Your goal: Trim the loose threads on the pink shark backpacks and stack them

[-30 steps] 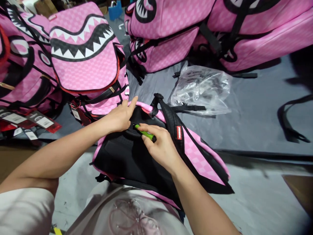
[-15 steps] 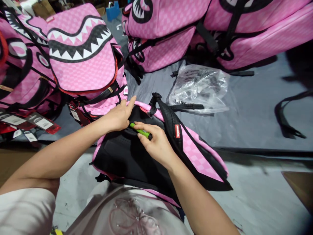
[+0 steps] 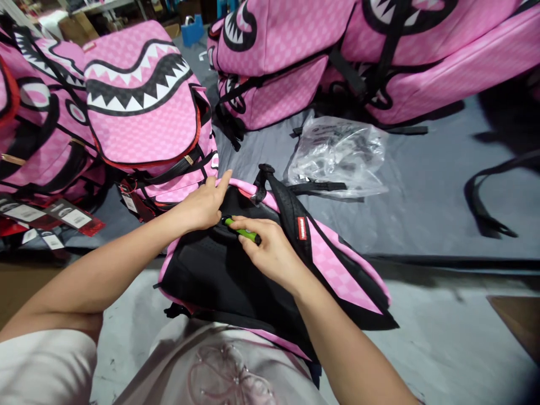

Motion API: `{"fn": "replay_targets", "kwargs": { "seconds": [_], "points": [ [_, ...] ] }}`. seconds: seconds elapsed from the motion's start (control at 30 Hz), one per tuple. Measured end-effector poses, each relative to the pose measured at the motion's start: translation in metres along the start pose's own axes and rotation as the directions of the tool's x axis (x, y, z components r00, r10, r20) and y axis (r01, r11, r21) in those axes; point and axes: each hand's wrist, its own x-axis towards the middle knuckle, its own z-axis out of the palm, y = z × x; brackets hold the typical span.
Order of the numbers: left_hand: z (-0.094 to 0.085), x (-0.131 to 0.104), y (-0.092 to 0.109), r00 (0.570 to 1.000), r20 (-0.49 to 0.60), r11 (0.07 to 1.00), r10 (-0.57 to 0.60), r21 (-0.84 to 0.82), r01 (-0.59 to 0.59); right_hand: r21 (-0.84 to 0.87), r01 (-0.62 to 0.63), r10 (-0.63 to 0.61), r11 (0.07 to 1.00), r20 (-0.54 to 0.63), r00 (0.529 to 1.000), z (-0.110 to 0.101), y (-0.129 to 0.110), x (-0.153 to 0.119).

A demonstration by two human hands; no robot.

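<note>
A pink and black backpack (image 3: 236, 275) lies across my lap and the table edge, its black back panel facing up. My right hand (image 3: 264, 244) is closed around a green tool (image 3: 247, 231) with a dark end, its tip against the black panel near the top. Just left of that tip, my left hand (image 3: 205, 205) presses on the backpack's upper edge, index finger stretched out and the other fingers bent on the fabric. What the left fingertips pinch, if anything, is hidden. A black shoulder strap (image 3: 291, 208) runs right of my hands.
Pink shark-mouth backpacks (image 3: 143, 101) stand at the left, with hang tags (image 3: 73, 214) at the table edge. More pink backpacks (image 3: 287, 45) are stacked behind. A clear plastic bag (image 3: 337, 154) and a loose black strap (image 3: 476, 197) lie on the grey table (image 3: 422, 185).
The view has shifted slightly. The green tool's tip end now shows a dark part near my left fingers. Both hands stay at nearly the same spot on the backpack.
</note>
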Motion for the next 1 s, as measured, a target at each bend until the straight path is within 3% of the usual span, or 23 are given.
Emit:
{"fn": "replay_targets", "kwargs": {
  "seconds": [0.37,0.53,0.63,0.73,0.8,0.83,0.9,0.93,0.97,1.0],
  "points": [
    [0.0,-0.001,0.002,1.0,-0.002,1.0,-0.01,0.009,0.01,0.116,-0.02,0.022,0.993,-0.019,1.0,0.0,0.006,0.003],
    [0.002,-0.002,-0.003,0.999,-0.035,0.999,0.031,-0.015,-0.032,0.188,-0.083,0.068,0.979,0.082,0.994,0.004,-0.001,0.007],
    [0.005,0.0,-0.007,0.998,-0.048,0.999,0.043,-0.03,-0.044,0.247,-0.061,0.045,0.967,0.068,0.997,0.0,-0.008,0.009],
    [0.007,0.001,-0.01,0.996,-0.062,0.997,0.063,-0.031,-0.065,0.321,-0.005,0.025,0.947,-0.058,0.998,-0.027,-0.014,0.002],
    [0.009,0.001,-0.01,0.996,-0.067,0.997,0.063,-0.03,-0.065,0.272,0.05,0.024,0.961,-0.263,0.964,-0.06,-0.013,-0.006],
    [0.01,0.001,-0.01,0.996,-0.067,0.998,0.056,-0.029,-0.058,0.199,0.078,0.006,0.977,-0.387,0.922,-0.078,-0.009,-0.009],
    [0.011,0.002,-0.009,0.997,-0.068,0.999,0.038,-0.026,-0.04,-0.053,0.092,-0.105,0.994,-0.613,0.783,-0.111,0.005,-0.008],
    [0.011,0.003,-0.009,0.997,-0.068,0.999,0.028,-0.023,-0.03,-0.205,0.016,-0.15,0.979,-0.657,0.738,-0.124,0.015,-0.004],
    [0.011,0.003,-0.008,0.998,-0.066,1.0,0.017,-0.021,-0.019,-0.361,-0.109,-0.156,0.926,-0.63,0.761,-0.133,0.027,0.003],
    [0.011,0.003,-0.007,0.998,-0.063,1.0,0.009,-0.021,-0.01,-0.508,-0.237,-0.091,0.828,-0.539,0.837,-0.137,0.039,0.013]
  ]
}}
